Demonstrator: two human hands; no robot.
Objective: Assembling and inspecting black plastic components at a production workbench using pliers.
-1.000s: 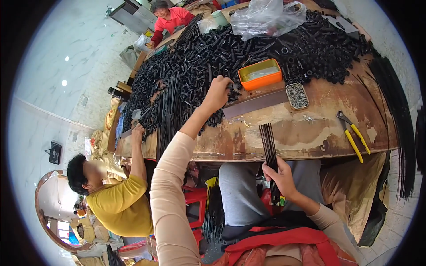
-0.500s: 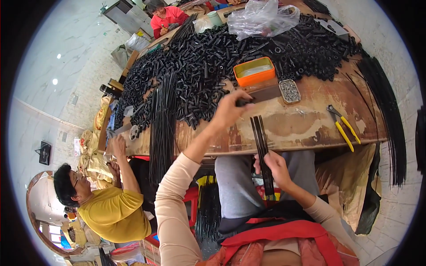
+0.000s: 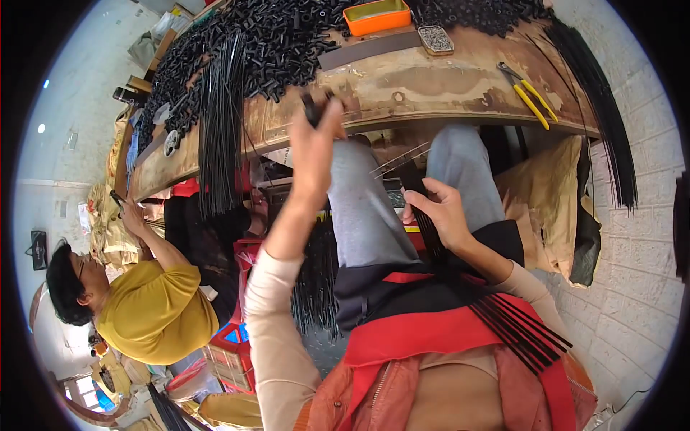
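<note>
My left hand (image 3: 310, 154) is raised at the table's front edge, over my left knee. Its fingers are closed round a short black tube (image 3: 311, 111), smeared a little by motion. Over my lap, my right hand (image 3: 442, 212) grips a bundle of long thin black rods (image 3: 431, 241) between thumb and fingers. Fanned out, the rods' near ends lie across my red apron (image 3: 424, 330). Two or so thin rods slant past my knees at the far end of the bundle.
A wooden table (image 3: 431, 86) bears a heap of black tubes (image 3: 266, 43), an orange container (image 3: 377, 18), a tin of small metal pieces (image 3: 435, 40) and yellow-handled pliers (image 3: 528, 93). Rod bundles (image 3: 223, 122) overhang its edge. A co-worker in yellow (image 3: 154, 305) sits at left.
My view has tilted down, so the table sits higher. My left hand has drawn back from above the table toward its edge. The rods' near ends now reach over my apron.
</note>
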